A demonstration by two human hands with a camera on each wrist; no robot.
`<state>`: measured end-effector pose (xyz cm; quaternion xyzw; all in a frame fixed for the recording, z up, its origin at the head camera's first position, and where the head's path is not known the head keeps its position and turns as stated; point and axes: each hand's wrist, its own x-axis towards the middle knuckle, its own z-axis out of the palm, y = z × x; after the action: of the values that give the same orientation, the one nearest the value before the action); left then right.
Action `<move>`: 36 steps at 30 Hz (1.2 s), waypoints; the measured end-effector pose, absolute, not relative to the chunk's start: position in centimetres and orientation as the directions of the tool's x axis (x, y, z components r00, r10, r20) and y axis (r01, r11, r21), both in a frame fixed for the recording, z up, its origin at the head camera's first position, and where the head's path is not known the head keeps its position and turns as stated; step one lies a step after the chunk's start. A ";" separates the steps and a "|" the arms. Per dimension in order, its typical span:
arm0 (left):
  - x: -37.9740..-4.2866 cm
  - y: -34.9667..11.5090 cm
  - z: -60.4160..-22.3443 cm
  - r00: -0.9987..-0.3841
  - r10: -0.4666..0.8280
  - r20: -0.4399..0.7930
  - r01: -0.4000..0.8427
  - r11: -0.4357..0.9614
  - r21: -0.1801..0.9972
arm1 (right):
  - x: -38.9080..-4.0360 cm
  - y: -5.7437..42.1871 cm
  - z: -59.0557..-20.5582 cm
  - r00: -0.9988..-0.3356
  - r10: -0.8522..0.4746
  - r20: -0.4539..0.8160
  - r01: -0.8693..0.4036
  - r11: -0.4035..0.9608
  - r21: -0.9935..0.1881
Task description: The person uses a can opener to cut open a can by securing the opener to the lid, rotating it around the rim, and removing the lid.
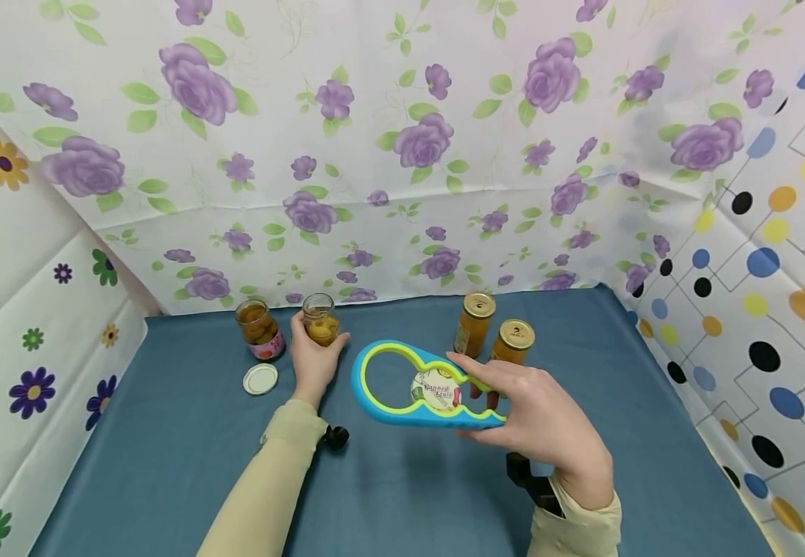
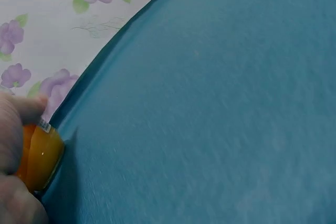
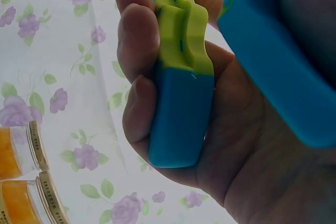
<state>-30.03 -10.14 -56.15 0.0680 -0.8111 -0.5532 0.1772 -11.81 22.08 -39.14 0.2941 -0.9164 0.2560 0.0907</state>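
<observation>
At the back of the table my left hand (image 1: 313,357) grips a lidless glass jar (image 1: 320,329) of yellow fruit, thumb along its right side. The left wrist view shows part of this jar (image 2: 46,156) at the lower left edge. My right hand (image 1: 545,410) holds a blue and lime-green jar opener (image 1: 375,406) raised over the table, its wide loop pointing left. Fingers (image 3: 139,38) curl around one handle arm in the right wrist view. A round lid (image 1: 437,389) printed with "Canned Fruit" shows between the opener's wavy inner edges.
Left of the held jar stands another lidless jar (image 1: 259,333) with a pink label, and a white lid (image 1: 260,379) lies before it. Two jars with gold lids, one behind (image 1: 475,321) and one nearer (image 1: 514,340), stand beyond my right hand. Patterned cloth walls border the blue tablecloth (image 1: 186,449).
</observation>
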 end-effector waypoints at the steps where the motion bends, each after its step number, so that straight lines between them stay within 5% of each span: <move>1: -30.0 -10.2 -56.2 -0.933 -0.298 0.199 0.072 0.387 0.919 | -11.8 22.1 -39.2 -0.810 -0.494 0.316 -0.586 0.696 -0.415; 36: -28.8 -11.1 -56.5 -0.952 -0.256 0.171 0.107 0.244 0.964 | -12.0 22.3 -39.0 -0.823 -0.489 0.290 -0.568 0.712 -0.412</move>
<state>-28.79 -11.15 -56.48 0.0480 -0.7747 -0.6128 0.1481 -11.97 22.27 -39.04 0.2868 -0.9218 0.2484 0.0798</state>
